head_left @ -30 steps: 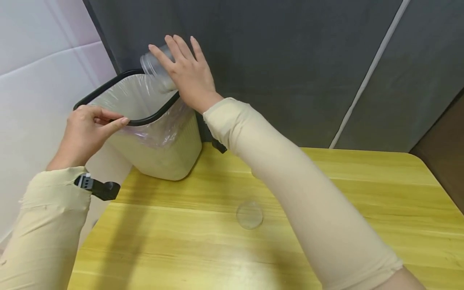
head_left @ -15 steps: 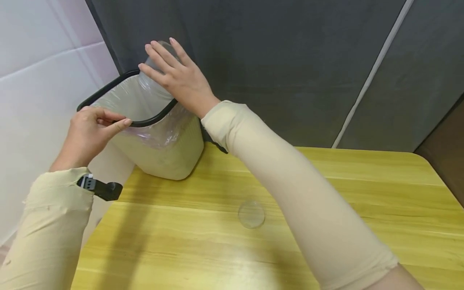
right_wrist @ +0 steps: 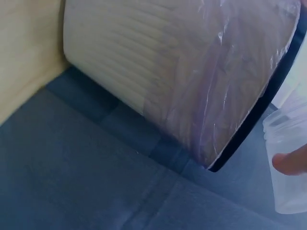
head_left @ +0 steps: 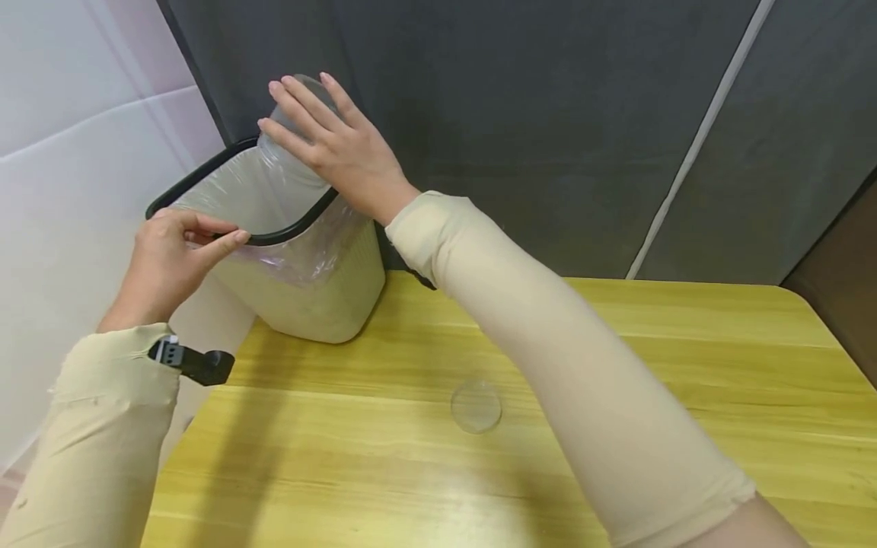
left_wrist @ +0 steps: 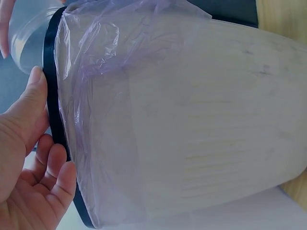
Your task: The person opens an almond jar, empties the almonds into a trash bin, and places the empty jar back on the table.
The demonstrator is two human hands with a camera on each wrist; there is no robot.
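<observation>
A cream waste bin [head_left: 311, 297] with a black rim [head_left: 294, 226] and a clear liner stands tilted on the table's far left corner. My left hand [head_left: 229, 233] pinches the near rim, thumb outside and fingers inside, as the left wrist view shows of the hand [left_wrist: 29, 167] on the rim [left_wrist: 52, 96]. My right hand [head_left: 322, 144] grips a clear plastic jar [head_left: 277, 156] over the bin's far rim, its open end pointing down into the liner. In the right wrist view the jar [right_wrist: 288, 191] hangs beside the bin [right_wrist: 144, 62], a fingertip [right_wrist: 290, 162] on it.
A round clear lid [head_left: 476, 406] lies flat on the yellow wooden table [head_left: 685, 342], near the middle. A dark grey curtain [head_left: 548, 114] hangs behind the table and a white wall [head_left: 68, 152] is to the left. The bin overhangs the table's left edge.
My right hand has shifted a little left and turned the jar further over the bin's opening. The left hand keeps its pinch on the rim.
</observation>
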